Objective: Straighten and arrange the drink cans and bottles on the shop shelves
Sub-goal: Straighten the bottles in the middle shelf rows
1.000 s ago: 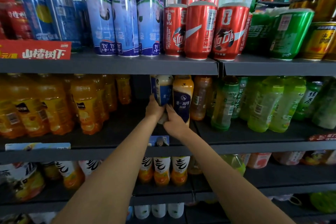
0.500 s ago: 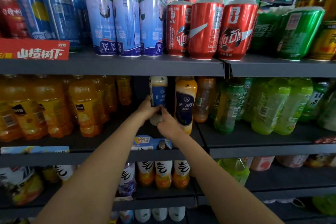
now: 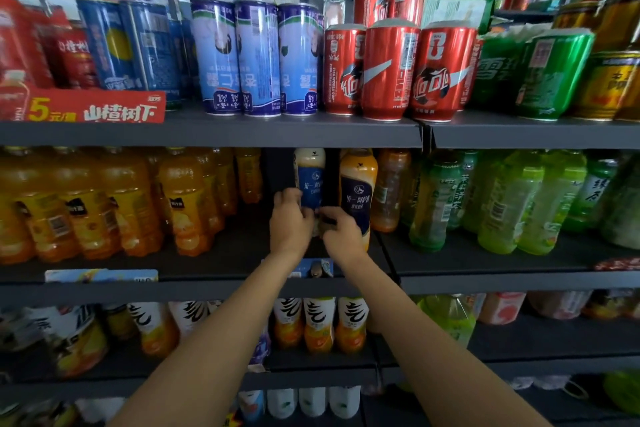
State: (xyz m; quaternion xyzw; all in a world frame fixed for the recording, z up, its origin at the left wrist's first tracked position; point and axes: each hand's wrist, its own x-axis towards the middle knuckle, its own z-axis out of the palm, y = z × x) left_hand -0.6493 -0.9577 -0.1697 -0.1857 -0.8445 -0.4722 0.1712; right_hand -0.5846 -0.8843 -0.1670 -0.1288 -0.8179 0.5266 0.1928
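Reaching into the middle shelf point(image 3: 207, 282), both hands met at a cream bottle with a blue label point(image 3: 309, 180) that stood upright, set back from the shelf's front edge. The left hand point(image 3: 290, 218) had its fingers curled round the bottle's left side at the label, gripping it. The right hand point(image 3: 341, 232) was at the bottle's lower right with its fingers bent toward it; motion blur hid whether they gripped or only touched it. Just right of this bottle, closer to the front edge, stood an orange-topped bottle with a dark label point(image 3: 357, 196), upright, with the right hand in front of its base. Orange juice bottles point(image 3: 183, 204) filled the left part of the same shelf and green tea bottles point(image 3: 509, 204) the right part. On the shelf above, blue-and-white cans point(image 3: 258, 59) stood in a row beside red cola cans point(image 3: 389, 69) at its front edge, with green cans point(image 3: 550, 76) further right.
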